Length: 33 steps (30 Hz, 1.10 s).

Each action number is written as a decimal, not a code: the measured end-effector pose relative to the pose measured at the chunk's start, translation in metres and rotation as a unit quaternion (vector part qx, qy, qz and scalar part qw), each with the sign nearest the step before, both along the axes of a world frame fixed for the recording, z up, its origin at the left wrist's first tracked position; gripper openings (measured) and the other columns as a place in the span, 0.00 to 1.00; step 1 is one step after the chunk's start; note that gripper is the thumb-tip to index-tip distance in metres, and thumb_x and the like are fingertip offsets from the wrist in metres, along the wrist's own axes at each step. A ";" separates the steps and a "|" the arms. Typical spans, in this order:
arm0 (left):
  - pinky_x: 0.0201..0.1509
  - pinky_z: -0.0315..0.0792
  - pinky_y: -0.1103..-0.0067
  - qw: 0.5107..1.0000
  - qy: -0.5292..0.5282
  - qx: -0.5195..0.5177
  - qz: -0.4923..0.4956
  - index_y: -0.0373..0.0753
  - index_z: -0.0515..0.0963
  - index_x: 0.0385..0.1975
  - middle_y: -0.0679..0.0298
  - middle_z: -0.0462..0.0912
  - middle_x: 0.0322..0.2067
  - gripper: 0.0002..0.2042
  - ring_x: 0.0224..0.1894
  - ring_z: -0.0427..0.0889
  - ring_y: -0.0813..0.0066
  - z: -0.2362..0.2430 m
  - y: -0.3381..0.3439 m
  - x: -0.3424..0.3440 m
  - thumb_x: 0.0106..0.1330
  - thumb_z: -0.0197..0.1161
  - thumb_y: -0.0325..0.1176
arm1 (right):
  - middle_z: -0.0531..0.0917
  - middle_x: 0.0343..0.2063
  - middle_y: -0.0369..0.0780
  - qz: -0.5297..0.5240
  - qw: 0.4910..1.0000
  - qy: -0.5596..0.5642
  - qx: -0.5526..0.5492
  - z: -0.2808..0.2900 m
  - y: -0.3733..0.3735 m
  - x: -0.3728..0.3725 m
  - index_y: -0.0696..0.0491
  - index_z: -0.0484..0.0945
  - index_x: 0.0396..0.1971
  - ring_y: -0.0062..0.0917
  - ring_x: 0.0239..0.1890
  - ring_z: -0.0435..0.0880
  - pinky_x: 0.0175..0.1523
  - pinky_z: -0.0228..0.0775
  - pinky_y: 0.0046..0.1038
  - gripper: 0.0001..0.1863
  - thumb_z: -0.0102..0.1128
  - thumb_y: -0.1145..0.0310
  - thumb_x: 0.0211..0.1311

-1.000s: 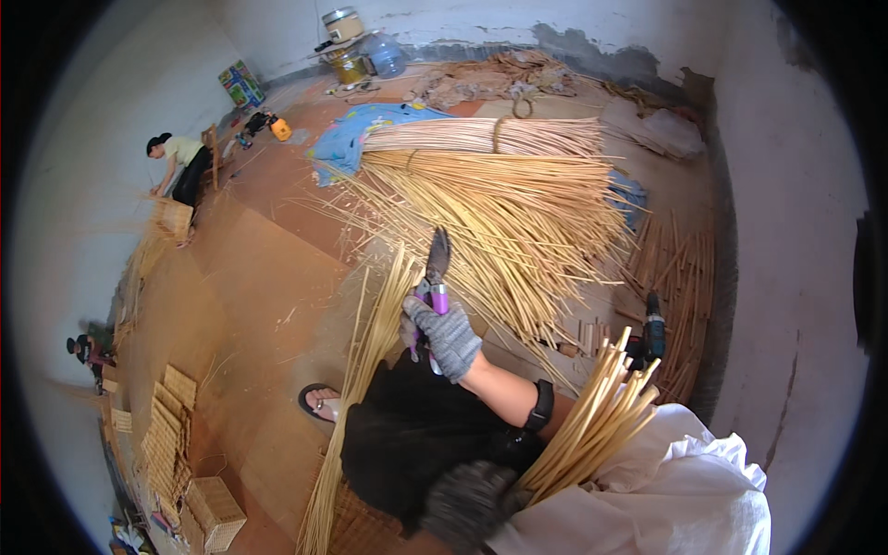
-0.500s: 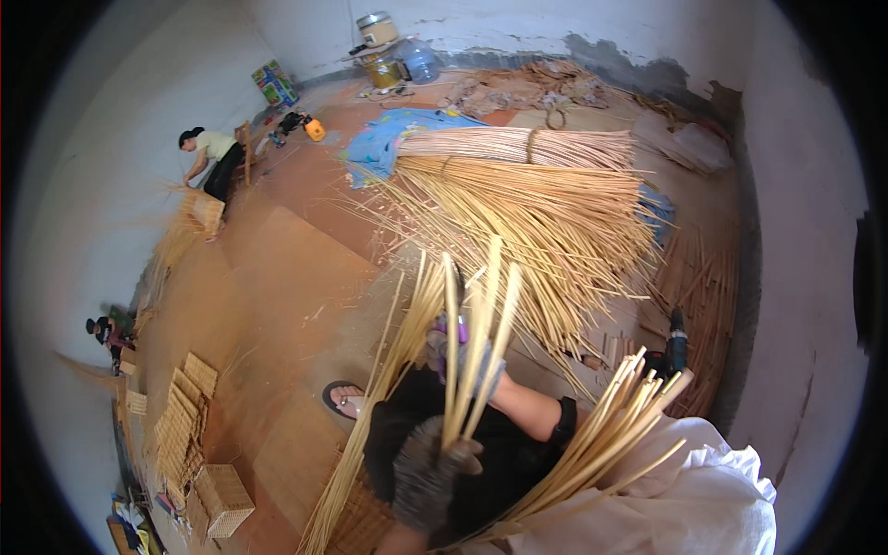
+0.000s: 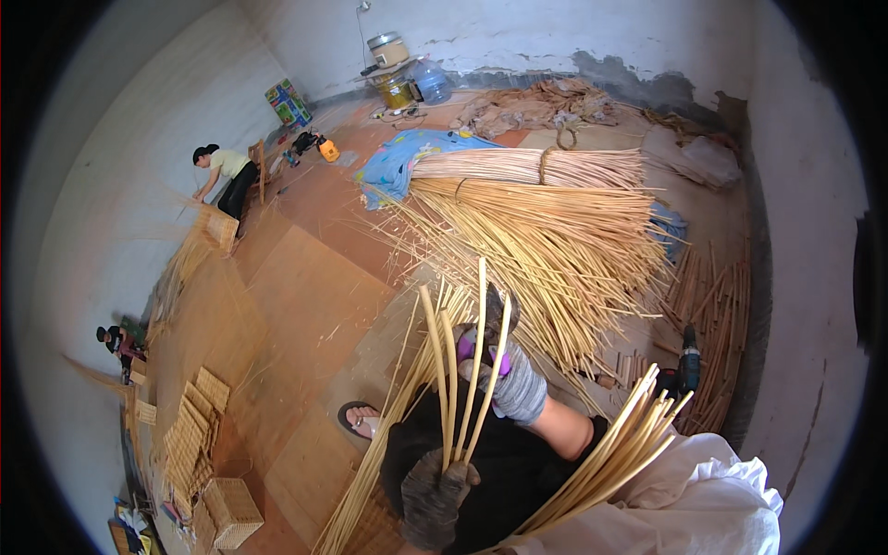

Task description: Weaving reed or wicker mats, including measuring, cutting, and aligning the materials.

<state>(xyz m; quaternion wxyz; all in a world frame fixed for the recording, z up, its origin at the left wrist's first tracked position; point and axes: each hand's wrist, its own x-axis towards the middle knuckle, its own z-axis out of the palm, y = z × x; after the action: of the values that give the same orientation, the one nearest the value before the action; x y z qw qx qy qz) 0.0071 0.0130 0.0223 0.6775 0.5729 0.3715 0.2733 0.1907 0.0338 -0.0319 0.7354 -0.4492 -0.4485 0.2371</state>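
Note:
In my left hand (image 3: pixel 433 499), which wears a dark grey glove, several pale peeled willow rods (image 3: pixel 474 393) are gripped by their lower ends and fan upward. Behind their upper part is my right hand (image 3: pixel 520 387), in a lighter grey glove, closed round purple-handled shears (image 3: pixel 466 345). The rods partly cover the shears, and I cannot make out whether the blades touch any of them. A bundle of thicker cut rods (image 3: pixel 610 453) lies over my lap on the right. Thinner long rods (image 3: pixel 393 430) slant along my left leg.
A large tied heap of rods (image 3: pixel 555 222) lies ahead on the floor, partly on a blue cloth (image 3: pixel 393 166). A cordless drill (image 3: pixel 689 356) stands at the right. Woven panels (image 3: pixel 194 421) and a wicker box (image 3: pixel 231 513) are at left. Two people (image 3: pixel 231 176) work farther off.
My right hand with the shears has shifted right and down, away from the rods' left side. The rods in my left hand have spread apart somewhat. The whole view has tilted slightly.

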 end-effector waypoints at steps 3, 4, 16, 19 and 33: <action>0.15 0.55 0.89 0.999 -0.018 0.039 -0.030 0.32 0.73 0.33 0.61 0.76 0.19 0.11 0.13 0.64 0.86 -0.010 0.005 -0.006 0.58 0.58 0.34 | 0.75 0.22 0.34 0.050 0.947 0.312 0.056 -0.006 -0.002 -0.011 0.56 0.72 0.30 0.18 0.24 0.74 0.28 0.67 0.19 0.05 0.54 0.71 0.56; 0.15 0.55 0.89 0.999 -0.018 0.039 -0.030 0.32 0.73 0.33 0.61 0.76 0.19 0.11 0.13 0.64 0.86 -0.008 0.003 -0.006 0.58 0.58 0.34 | 0.74 0.21 0.34 0.065 0.919 0.381 0.079 -0.003 -0.004 -0.013 0.56 0.72 0.30 0.17 0.22 0.73 0.26 0.66 0.18 0.05 0.54 0.71 0.56; 0.15 0.55 0.90 0.997 0.021 0.035 -0.060 0.32 0.75 0.37 0.61 0.76 0.19 0.14 0.13 0.65 0.85 -0.009 0.000 -0.012 0.57 0.59 0.36 | 0.72 0.21 0.37 0.088 0.962 0.253 0.058 0.022 -0.003 -0.001 0.56 0.68 0.35 0.19 0.19 0.72 0.23 0.64 0.18 0.08 0.53 0.70 0.57; 0.15 0.54 0.91 0.987 0.023 -0.134 -0.085 0.31 0.74 0.38 0.60 0.76 0.19 0.16 0.12 0.64 0.86 0.002 0.001 -0.012 0.58 0.58 0.38 | 0.72 0.21 0.35 0.137 0.938 0.317 0.038 0.008 -0.003 -0.003 0.56 0.69 0.29 0.19 0.16 0.70 0.21 0.62 0.19 0.04 0.51 0.71 0.58; 0.14 0.62 0.86 0.983 -0.033 -0.152 -0.098 0.31 0.68 0.46 0.50 0.79 0.27 0.22 0.15 0.73 0.78 0.002 -0.002 -0.008 0.59 0.56 0.43 | 0.73 0.20 0.33 0.310 0.821 0.461 0.129 -0.028 0.005 -0.010 0.56 0.70 0.31 0.16 0.24 0.74 0.26 0.67 0.16 0.06 0.55 0.73 0.54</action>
<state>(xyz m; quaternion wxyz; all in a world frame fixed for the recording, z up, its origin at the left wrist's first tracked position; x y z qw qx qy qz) -0.0007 0.0105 0.0245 0.7923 0.4871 0.3285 0.1648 0.1808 0.0384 -0.0598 0.7952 -0.0259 -0.1992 0.5722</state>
